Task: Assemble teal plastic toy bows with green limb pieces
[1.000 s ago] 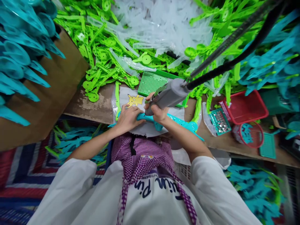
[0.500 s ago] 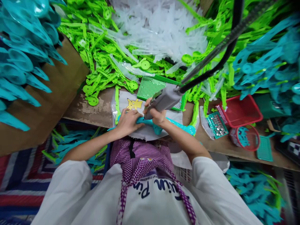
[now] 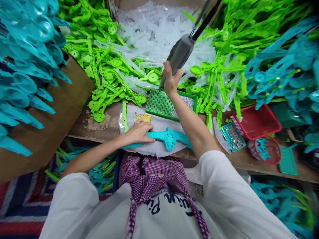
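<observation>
2 hands are in view, and the right hand (image 3: 170,81) has moved the most. 0.5 s ago it held the grey power driver (image 3: 179,53) down on the teal plastic piece (image 3: 169,139) at the near edge of the worktop (image 3: 99,121). now it has lifted up and away, still closed around the driver's body, and the tip hangs over the far edge of the green tray (image 3: 161,104), which holds small silvery bits (image 3: 184,103) at its right end.

the left hand (image 3: 138,132) has stayed put, fingers flat and open, pressing the left end of the teal plastic piece onto the white sheet (image 3: 159,124) with the yellow figure. so the tool is off the piece — it lies pinned but untouched by the tip — and the work in hand has shifted from the piece to the tray.

green parts (image 3: 109,66) are heaped far left, and a red basket (image 3: 256,121) sits to the right.
</observation>
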`<state>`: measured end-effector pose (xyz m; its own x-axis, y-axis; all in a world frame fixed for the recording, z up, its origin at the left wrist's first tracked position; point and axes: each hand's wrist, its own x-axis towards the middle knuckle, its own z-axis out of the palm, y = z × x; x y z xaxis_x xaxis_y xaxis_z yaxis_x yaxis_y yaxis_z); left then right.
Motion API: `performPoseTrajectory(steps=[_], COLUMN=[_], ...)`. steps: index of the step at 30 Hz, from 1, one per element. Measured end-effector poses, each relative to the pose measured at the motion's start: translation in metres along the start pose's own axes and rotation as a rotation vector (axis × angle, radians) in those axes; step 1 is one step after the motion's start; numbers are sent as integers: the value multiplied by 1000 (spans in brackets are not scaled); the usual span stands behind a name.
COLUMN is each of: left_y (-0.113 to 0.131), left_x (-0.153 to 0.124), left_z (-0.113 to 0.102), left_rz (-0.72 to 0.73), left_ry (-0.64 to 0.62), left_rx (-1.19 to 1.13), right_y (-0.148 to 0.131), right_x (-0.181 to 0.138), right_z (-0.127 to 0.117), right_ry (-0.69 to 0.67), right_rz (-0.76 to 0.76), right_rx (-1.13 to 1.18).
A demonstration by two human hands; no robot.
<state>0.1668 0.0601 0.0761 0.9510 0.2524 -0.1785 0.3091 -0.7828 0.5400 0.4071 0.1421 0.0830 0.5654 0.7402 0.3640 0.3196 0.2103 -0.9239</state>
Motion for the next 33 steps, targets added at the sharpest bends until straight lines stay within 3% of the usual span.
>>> performPoseTrajectory(steps=[2,6,10,15,19,22,26,28,30,33], left_y=[-3,-5,-4,-3,-3,-4,-7,-8,-8,-2], left_x=[-1,-3,-2,-1,-1,-1,-1,-2,-3,-2], left_z=[3,6,4,3,2,2,4,5,6,6], left_rz=[1,10,0,-12,-10,-12,1,12,16,33], left_ry=[26,40,35,21,24,18,34,34,26,9], left_rx=[-25,-58,-73,-84,-81,-73,-71,-74,-69,-24], right_y=[6,15,16,15,2,-23,-69,-87,-96,-96], right_x=[2,6,7,5,5,2,-36,-72,-111,-159], right_z=[2,6,6,8,8,-6,-46,-70,-92,-120], right_ry=[-3,124,40,119,153,204,237,245,198,169], right_rz=[-2,-3,-29,-3,-9,-42,-76,-142,-136,-82], right_rx=[-16,-64,-61,-27,-27,-18,-26,125,222,187])
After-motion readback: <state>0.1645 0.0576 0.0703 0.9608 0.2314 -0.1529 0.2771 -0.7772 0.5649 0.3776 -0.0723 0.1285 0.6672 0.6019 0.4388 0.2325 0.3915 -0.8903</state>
